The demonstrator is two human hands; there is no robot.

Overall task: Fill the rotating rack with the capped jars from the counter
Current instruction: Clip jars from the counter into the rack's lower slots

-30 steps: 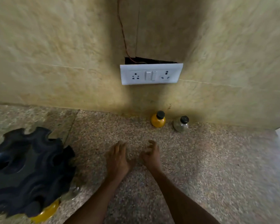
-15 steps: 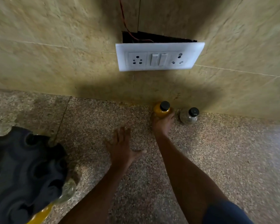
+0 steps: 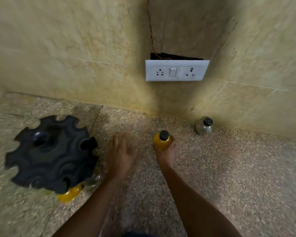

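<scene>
head view: right hand grips round yellow jar.

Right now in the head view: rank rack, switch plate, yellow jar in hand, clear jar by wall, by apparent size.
1. black rack, by far the largest
2. white switch plate
3-4. yellow jar in the right hand and clear jar look alike; unranked, the hand hides part of the yellow one.

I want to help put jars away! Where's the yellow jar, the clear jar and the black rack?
yellow jar (image 3: 161, 143): head view, on its yellow body below the cap.
clear jar (image 3: 203, 129): head view, on its glass body.
black rack (image 3: 51, 156): head view, on its top surface.
</scene>
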